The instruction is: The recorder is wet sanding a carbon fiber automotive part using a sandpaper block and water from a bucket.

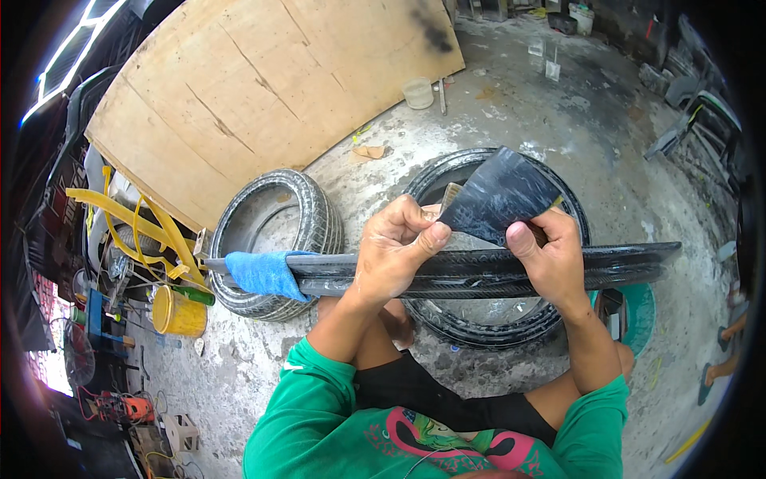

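Note:
My left hand (399, 247) pinches the left corner of a dark, whitish-smudged sheet (499, 188) that looks like sandpaper, beside a small tan piece (449, 195). My right hand (549, 247) grips the sheet's right side, thumb on its front. Just beneath both hands a long, glossy black carbon-weave strip (630, 263) runs crosswise; whether my hands touch it I cannot tell. A blue cloth (262, 273) is draped over its left part. Under the strip lie two tires, one at left (319, 219) and a larger one (511, 335) at right.
A plywood sheet (239, 96) stands behind, near a white container (418, 93). At left are yellow parts (120, 209), a yellow bucket (177, 311) and a red machine (136, 408). A teal basin (638, 319) sits at right. Another person's feet (718, 367) show at far right.

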The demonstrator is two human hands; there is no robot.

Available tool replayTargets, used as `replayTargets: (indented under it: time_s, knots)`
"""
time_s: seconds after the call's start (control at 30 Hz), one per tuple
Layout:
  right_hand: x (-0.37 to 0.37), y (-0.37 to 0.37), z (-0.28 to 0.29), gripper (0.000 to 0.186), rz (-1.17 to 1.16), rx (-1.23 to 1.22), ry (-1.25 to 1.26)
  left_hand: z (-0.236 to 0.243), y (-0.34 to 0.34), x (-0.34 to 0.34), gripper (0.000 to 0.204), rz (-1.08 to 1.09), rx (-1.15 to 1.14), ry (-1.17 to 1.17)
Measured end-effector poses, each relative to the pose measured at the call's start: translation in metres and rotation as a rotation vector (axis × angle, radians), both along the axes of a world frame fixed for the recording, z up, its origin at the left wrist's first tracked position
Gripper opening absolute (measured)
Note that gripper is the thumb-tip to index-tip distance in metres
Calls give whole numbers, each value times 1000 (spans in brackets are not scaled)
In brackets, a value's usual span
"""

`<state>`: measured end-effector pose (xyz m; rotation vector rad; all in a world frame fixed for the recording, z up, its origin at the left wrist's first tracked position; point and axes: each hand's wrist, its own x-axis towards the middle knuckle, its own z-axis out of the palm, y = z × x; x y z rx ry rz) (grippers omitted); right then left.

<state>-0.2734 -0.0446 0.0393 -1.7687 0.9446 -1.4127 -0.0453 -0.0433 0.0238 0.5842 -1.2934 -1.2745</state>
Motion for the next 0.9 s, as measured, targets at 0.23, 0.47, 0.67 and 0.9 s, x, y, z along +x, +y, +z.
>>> replayTargets:
  time_s: [0.23, 0.47, 0.67, 0.9]
  knots:
    - [1, -3, -9, 45, -40, -9, -22, 1, 1, 1, 19, -47, 13, 17]
    - [7, 1, -11, 35, -125, 72, -108, 0, 1, 6, 21, -12, 41, -131]
    - [8, 0, -14, 34, -161, 53, -75, 9, 4, -3, 42, -31, 85, -20]
    - [11, 3, -11, 31, -214, -17, -12, -1, 6, -4, 36, 46, 39, 28]
